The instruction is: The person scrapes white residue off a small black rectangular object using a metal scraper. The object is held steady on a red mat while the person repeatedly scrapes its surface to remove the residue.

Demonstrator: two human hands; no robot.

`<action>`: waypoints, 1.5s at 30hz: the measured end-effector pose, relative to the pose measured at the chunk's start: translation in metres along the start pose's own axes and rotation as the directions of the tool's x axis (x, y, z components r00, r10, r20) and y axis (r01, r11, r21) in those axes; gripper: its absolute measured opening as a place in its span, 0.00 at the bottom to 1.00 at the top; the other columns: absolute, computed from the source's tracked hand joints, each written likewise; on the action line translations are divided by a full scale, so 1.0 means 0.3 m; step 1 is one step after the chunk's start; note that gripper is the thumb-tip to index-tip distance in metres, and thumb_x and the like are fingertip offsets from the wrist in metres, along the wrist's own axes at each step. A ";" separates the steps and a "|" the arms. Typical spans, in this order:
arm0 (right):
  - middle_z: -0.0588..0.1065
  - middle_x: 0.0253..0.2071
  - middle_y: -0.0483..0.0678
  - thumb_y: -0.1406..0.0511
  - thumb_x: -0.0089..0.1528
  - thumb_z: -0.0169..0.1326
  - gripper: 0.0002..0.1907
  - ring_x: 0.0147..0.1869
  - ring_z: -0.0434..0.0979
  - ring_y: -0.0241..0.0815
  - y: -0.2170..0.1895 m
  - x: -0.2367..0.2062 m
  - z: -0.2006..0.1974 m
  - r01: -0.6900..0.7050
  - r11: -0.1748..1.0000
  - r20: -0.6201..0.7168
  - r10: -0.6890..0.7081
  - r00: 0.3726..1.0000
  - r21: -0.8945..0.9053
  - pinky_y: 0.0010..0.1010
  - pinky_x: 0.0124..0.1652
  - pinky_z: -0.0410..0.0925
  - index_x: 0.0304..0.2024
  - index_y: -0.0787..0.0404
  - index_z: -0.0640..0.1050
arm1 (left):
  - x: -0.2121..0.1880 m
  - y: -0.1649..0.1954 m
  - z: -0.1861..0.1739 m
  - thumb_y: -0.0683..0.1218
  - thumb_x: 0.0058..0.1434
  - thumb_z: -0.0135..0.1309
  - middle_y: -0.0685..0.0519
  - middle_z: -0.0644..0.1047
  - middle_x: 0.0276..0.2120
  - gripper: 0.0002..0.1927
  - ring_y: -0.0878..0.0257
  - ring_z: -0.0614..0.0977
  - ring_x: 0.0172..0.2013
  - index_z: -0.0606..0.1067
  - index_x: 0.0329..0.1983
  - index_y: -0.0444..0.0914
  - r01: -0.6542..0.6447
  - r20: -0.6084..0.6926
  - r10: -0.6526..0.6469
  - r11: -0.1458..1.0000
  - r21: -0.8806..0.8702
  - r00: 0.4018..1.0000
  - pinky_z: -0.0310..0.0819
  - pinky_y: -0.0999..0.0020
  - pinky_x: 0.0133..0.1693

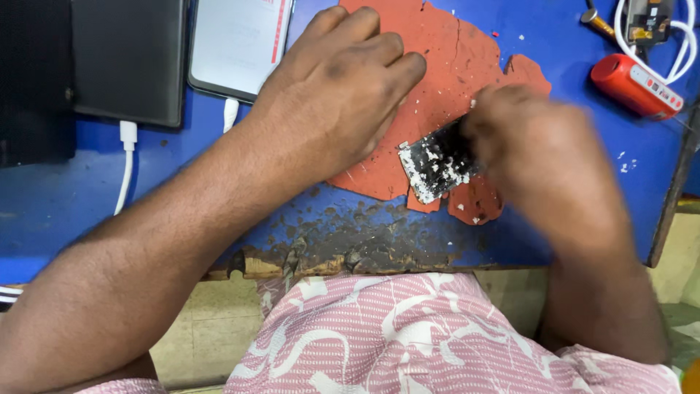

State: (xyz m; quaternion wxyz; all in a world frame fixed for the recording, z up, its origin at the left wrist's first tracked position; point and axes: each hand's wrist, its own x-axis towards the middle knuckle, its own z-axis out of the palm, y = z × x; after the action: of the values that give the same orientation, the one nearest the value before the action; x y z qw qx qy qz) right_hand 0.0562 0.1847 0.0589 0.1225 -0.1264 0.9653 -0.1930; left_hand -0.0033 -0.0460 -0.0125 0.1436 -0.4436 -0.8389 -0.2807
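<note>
A small black panel with cracked, white-flecked glass (436,166) lies on a torn red mat (446,66) on the blue worktop (58,204). My right hand (539,157), blurred by motion, grips the panel's right end. My left hand (339,87) rests flat on the mat just left of the panel, fingers together and pressing down, holding nothing. White glass crumbs are scattered over the mat around the panel.
At the back left lie a dark tablet (127,58) and a phone with a lit screen (237,44), each with a white cable. A red cylindrical device (634,86) and a coiled white cable (682,44) sit at the back right. The worktop's front edge (350,259) is chipped and worn.
</note>
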 end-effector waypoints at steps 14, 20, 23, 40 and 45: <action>0.76 0.32 0.57 0.74 0.57 0.53 0.05 0.34 0.78 0.56 0.029 -0.053 0.008 -0.041 0.999 0.068 0.040 0.997 0.013 0.42 0.34 0.71 0.36 0.65 0.75 | 0.008 0.006 0.003 0.43 0.64 0.59 0.51 0.76 0.37 0.04 0.54 0.75 0.46 0.77 0.40 0.38 -0.006 0.025 0.007 0.999 -0.034 1.000 0.67 0.56 0.53; 0.76 0.35 0.57 0.73 0.56 0.55 0.06 0.35 0.78 0.57 0.033 -0.062 0.005 -0.010 0.996 0.026 0.012 1.000 -0.086 0.43 0.35 0.70 0.37 0.65 0.75 | 0.009 0.002 0.003 0.42 0.65 0.59 0.51 0.76 0.36 0.04 0.54 0.75 0.45 0.78 0.40 0.37 0.002 0.044 -0.002 1.000 -0.007 0.999 0.67 0.55 0.53; 0.76 0.34 0.56 0.73 0.55 0.54 0.10 0.33 0.78 0.53 0.047 -0.077 -0.002 -0.069 0.996 0.049 0.067 0.997 0.050 0.40 0.33 0.71 0.40 0.64 0.76 | 0.009 0.006 0.005 0.42 0.65 0.58 0.51 0.77 0.37 0.04 0.54 0.75 0.46 0.78 0.41 0.36 0.012 0.032 -0.011 1.000 -0.029 0.999 0.68 0.56 0.55; 0.77 0.35 0.57 0.73 0.58 0.55 0.06 0.37 0.78 0.58 0.076 -0.098 -0.002 -0.070 0.995 0.034 0.073 0.997 -0.068 0.44 0.36 0.71 0.38 0.65 0.75 | 0.015 0.008 0.005 0.42 0.66 0.59 0.51 0.77 0.39 0.06 0.54 0.75 0.46 0.79 0.44 0.37 0.013 0.046 -0.012 1.000 -0.008 0.999 0.68 0.57 0.54; 0.76 0.33 0.57 0.73 0.57 0.55 0.05 0.36 0.78 0.59 0.073 -0.109 0.000 -0.051 0.998 0.043 0.052 0.998 -0.041 0.44 0.36 0.71 0.36 0.64 0.76 | 0.013 0.010 0.005 0.42 0.66 0.60 0.52 0.77 0.38 0.05 0.55 0.75 0.46 0.78 0.42 0.37 0.007 0.030 -0.006 1.000 -0.016 1.000 0.68 0.57 0.55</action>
State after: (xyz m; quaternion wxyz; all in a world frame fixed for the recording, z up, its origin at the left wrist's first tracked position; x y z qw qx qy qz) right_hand 0.0825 0.2139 0.0563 0.1460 -0.1081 0.9690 -0.1675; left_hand -0.0031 -0.0414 -0.0107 0.1263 -0.4462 -0.8401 -0.2813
